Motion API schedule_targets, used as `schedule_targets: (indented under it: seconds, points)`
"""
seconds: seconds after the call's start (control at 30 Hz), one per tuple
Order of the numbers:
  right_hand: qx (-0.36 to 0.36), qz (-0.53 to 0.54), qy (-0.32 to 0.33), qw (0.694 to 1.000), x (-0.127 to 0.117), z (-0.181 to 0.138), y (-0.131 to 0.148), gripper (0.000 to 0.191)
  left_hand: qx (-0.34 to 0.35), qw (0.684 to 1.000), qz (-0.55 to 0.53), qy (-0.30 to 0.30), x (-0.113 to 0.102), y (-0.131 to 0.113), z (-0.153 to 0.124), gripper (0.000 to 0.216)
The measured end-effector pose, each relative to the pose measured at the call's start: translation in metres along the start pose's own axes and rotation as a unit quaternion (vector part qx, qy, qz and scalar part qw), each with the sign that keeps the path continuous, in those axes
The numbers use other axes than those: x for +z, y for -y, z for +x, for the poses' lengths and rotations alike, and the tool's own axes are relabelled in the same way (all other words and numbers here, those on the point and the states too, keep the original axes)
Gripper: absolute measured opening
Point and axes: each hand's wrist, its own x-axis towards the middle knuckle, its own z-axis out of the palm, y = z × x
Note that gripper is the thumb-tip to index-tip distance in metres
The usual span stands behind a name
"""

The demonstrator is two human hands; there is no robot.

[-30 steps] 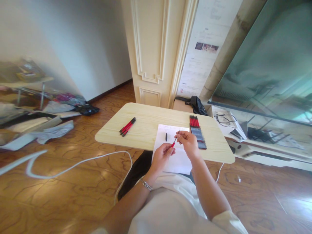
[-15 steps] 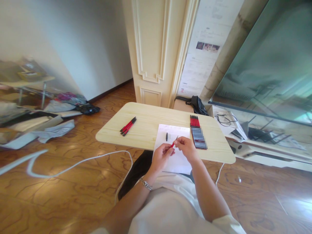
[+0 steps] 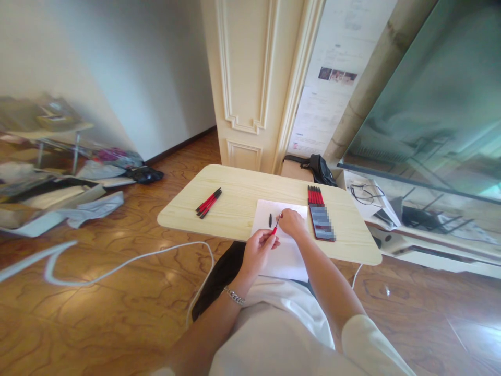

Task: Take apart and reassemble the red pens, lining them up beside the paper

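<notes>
My left hand [image 3: 259,251] is closed around the lower end of a red pen [image 3: 275,227], holding it over a white sheet of paper [image 3: 284,256]. My right hand [image 3: 291,223] pinches the pen's upper tip, fingers pressed together. A small black pen cap [image 3: 270,220] lies on the paper just left of the hands. A few red and black pens [image 3: 209,202] lie loose on the left part of the light wooden table [image 3: 235,206]. A row of several red pens [image 3: 315,195] sits in a pack [image 3: 322,222] to the right of the paper.
A white cable [image 3: 125,259] loops over the wooden floor to the left. Clothes and papers [image 3: 82,196] lie scattered at far left. A black bag [image 3: 319,168] sits behind the table. A low white shelf [image 3: 426,245] with cables and a glass panel stand at right.
My right hand has moved up and away along the pen toward its tip. The pen has tilted more upright and shifted slightly left. The view has drifted a little.
</notes>
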Motion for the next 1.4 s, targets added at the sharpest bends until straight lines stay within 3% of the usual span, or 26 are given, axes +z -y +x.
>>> schedule_targets:
  seconds: [0.13,0.23,0.3,0.4,0.5,0.57,1.4]
  points:
    - [-0.023,0.022,-0.012,0.999,0.000,0.003,-0.004,0.021,0.002,1.000,-0.003,-0.004,0.000,0.000,0.000,0.036]
    - [-0.056,0.188,-0.035,0.980,-0.004,0.002,-0.013,0.017,0.000,1.000,-0.003,0.002,-0.001,0.000,-0.001,0.036]
    - [-0.063,0.352,-0.032,0.933,-0.011,-0.003,-0.018,0.022,-0.003,1.000,-0.003,0.005,-0.001,0.000,-0.001,0.036]
    - [-0.070,0.543,-0.016,0.837,-0.022,-0.016,-0.018,0.033,-0.003,1.000,-0.004,0.009,0.001,0.001,-0.001,0.035]
    - [-0.071,0.633,-0.016,0.770,-0.032,-0.031,-0.013,0.034,-0.003,1.000,-0.003,0.010,0.004,0.001,-0.001,0.035]
    - [-0.065,0.654,-0.021,0.754,-0.036,-0.037,-0.008,0.034,-0.006,1.000,-0.001,0.011,0.004,0.001,-0.002,0.035]
    - [-0.077,0.620,-0.028,0.780,-0.036,-0.047,-0.001,0.033,0.001,1.000,0.016,0.016,0.001,0.001,-0.002,0.033]
